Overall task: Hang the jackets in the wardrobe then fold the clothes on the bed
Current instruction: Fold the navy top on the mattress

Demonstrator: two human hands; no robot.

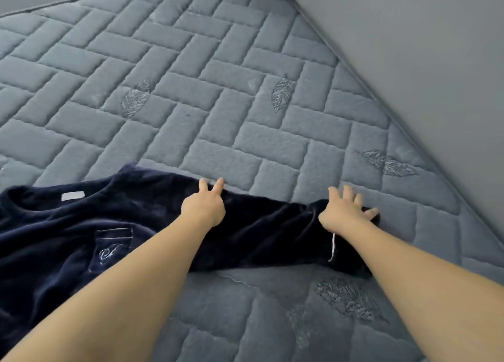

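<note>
Lying flat on the quilted bed [245, 102], a dark sweater [68, 239] has its sleeve [267, 233] stretched between both hands: pinched at its far edge by the left hand [203, 208], pressed at the cuff under the right hand [346, 211], fingers spread straight.

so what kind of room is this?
Most likely a bedroom. The hands work on a bed with a grey quilted cover stitched with leaf motifs, set against a plain grey wall. A navy top lies spread on it, sleeve stretched out for folding.
</note>
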